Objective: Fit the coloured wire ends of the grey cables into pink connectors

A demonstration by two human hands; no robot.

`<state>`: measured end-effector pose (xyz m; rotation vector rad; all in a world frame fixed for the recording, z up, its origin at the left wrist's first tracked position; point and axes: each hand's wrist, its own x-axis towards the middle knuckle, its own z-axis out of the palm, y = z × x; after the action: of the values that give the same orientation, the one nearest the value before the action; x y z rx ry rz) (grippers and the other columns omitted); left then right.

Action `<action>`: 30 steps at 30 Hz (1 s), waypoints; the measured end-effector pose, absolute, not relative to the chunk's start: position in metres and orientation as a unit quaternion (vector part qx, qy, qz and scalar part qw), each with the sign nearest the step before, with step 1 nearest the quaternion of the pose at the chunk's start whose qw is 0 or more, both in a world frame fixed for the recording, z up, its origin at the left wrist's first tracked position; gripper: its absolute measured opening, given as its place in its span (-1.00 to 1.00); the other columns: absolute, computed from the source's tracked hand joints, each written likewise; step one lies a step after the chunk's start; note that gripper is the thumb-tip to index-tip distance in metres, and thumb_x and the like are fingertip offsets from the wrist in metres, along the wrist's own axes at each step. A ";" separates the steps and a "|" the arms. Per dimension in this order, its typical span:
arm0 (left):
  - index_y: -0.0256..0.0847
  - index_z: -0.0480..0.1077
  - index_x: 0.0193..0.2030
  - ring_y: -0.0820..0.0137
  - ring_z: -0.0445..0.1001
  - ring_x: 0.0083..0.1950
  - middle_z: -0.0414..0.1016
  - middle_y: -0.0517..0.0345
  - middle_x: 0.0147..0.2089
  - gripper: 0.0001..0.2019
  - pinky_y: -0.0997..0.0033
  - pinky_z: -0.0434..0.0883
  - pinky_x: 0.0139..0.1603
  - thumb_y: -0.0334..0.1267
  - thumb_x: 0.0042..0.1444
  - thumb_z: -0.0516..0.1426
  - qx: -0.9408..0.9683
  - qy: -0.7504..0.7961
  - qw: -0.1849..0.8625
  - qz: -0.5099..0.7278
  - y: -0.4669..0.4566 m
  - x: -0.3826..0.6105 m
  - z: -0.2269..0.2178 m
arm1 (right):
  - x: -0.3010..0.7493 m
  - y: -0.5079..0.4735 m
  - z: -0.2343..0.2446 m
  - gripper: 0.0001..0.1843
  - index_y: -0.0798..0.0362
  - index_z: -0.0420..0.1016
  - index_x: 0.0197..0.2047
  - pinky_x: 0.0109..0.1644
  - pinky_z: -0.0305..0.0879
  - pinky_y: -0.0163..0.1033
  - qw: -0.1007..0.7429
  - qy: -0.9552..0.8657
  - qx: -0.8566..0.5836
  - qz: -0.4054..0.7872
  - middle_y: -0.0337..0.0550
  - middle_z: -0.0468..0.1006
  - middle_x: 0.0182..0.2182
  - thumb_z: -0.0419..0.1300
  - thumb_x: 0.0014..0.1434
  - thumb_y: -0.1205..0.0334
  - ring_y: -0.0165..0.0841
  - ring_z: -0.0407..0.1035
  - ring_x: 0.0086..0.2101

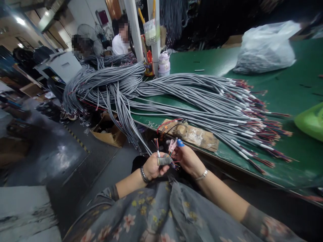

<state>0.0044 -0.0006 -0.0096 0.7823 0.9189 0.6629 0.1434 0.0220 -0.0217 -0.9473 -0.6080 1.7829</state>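
My left hand (151, 167), its thumb wrapped in a grey cover, is closed around the ends of grey cables (144, 145). Thin coloured wires (156, 144) fan out above that hand, and more wire ends stick out to its right. Close beside it, my right hand (189, 160) wears a blue cover on one fingertip. It pinches a small pale pink clip-like tool (172, 145) at the coloured wires; the exact kind of tool is too small to tell. The fingers of my right hand are partly hidden.
A large bundle of grey cables (181, 89) with stripped coloured ends lies over the green table (214, 57). A worn wooden block (196, 134) sits at the table's edge. Also there are a plastic bag (264, 48), a green bag (311, 121) and a cardboard box (109, 132). A person (120, 42) sits behind.
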 end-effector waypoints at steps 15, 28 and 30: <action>-0.24 0.29 -0.55 0.62 0.00 -0.83 0.17 0.33 -0.80 -0.51 0.55 -0.15 -0.79 0.16 -0.37 0.30 0.366 0.445 0.758 0.305 -0.002 0.006 -0.012 | 0.139 0.022 -0.022 -0.60 -0.02 0.50 -0.43 -0.40 0.26 -0.26 0.504 -0.202 -0.367 0.755 -0.26 0.46 -0.53 0.33 -0.11 -0.19 -0.39 0.28 -0.51; -0.25 0.26 -0.61 0.63 0.03 -0.81 0.20 0.31 -0.77 -0.49 0.55 -0.13 -0.79 0.20 -0.26 0.27 0.411 0.447 0.716 0.344 -0.014 0.004 -0.008 | 0.144 0.017 -0.017 -0.64 0.00 0.53 -0.41 -0.48 0.23 -0.34 0.506 -0.240 -0.380 0.736 -0.28 0.45 -0.56 0.38 -0.15 -0.11 -0.46 0.25 -0.55; -0.25 0.27 -0.61 0.62 0.03 -0.81 0.20 0.31 -0.77 -0.48 0.54 -0.13 -0.79 0.22 -0.28 0.27 0.403 0.443 0.721 0.350 -0.012 0.005 -0.008 | 0.144 0.017 -0.018 -0.60 0.00 0.52 -0.43 -0.48 0.23 -0.32 0.514 -0.256 -0.390 0.720 -0.28 0.45 -0.56 0.35 -0.14 -0.16 -0.45 0.24 -0.55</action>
<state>0.0051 -0.0122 -0.0080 0.8899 0.9788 0.7738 0.1440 0.0170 -0.0184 -0.9369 -0.6144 1.7302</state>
